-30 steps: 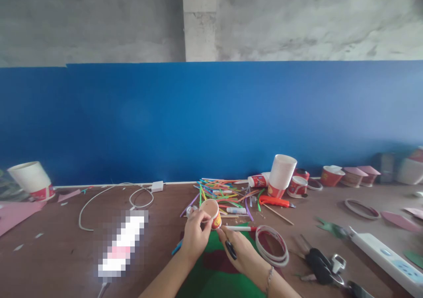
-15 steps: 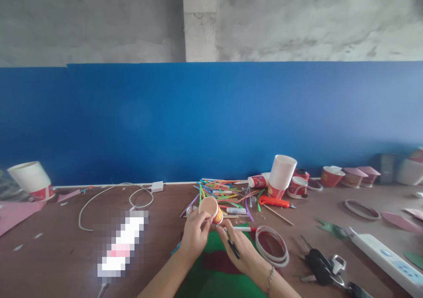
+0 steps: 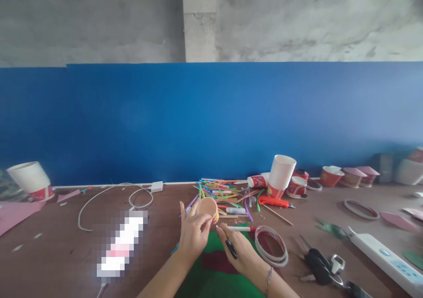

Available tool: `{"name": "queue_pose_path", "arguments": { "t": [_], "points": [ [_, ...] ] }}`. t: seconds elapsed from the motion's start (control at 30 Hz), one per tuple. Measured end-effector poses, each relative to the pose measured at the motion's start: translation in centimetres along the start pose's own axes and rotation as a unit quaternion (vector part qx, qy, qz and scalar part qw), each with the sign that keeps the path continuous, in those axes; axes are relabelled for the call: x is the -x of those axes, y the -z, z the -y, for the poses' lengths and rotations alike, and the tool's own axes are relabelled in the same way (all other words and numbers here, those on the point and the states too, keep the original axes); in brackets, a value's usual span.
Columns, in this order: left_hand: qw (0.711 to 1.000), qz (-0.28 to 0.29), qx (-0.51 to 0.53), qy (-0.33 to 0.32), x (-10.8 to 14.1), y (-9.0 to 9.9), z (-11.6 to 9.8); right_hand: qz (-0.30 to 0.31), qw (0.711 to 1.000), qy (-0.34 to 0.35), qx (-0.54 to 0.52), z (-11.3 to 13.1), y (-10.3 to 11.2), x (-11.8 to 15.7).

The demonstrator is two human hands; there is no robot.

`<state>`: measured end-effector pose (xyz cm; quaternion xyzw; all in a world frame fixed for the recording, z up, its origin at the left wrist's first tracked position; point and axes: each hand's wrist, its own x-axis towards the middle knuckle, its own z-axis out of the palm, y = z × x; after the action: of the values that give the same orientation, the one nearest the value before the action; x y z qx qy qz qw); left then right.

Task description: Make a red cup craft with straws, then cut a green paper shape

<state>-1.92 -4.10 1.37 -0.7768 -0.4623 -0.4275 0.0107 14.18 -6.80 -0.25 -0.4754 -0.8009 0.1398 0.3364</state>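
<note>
My left hand pinches a small paper cup near its lower right edge. The cup tilts with its pale open mouth toward me, and a strip of its red and yellow side shows at the right. One left finger sticks up, apart from the cup. Closed around a black pen, my right hand is just right of and below the cup, and a narrow gap separates them. A red and white marker lies behind my right fingers. Beneath both hands is green sheet material with a dark red patch.
Colourful sticks lie scattered behind the cup. Stacked paper cups, an orange cutter and tape rolls are to the right. Farther right are keys and a power strip. A white cable curls at left.
The cup has shifted slightly left, and a left finger has lifted away from it. My right hand has drawn slightly away from the cup with the pen.
</note>
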Motion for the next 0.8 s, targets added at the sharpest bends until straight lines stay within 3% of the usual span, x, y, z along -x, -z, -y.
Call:
{"name": "queue_pose_path", "arguments": {
  "t": [0.13,0.8],
  "points": [
    [0.999,-0.011,0.007,-0.036,0.1,0.1,0.1,0.004,1.0,-0.009,0.007,-0.2,-0.3,0.0],
    [0.998,0.02,0.05,-0.021,0.5,-0.5,1.2,0.028,0.999,-0.008,0.021,0.3,-0.1,-0.1]
  ]
}}
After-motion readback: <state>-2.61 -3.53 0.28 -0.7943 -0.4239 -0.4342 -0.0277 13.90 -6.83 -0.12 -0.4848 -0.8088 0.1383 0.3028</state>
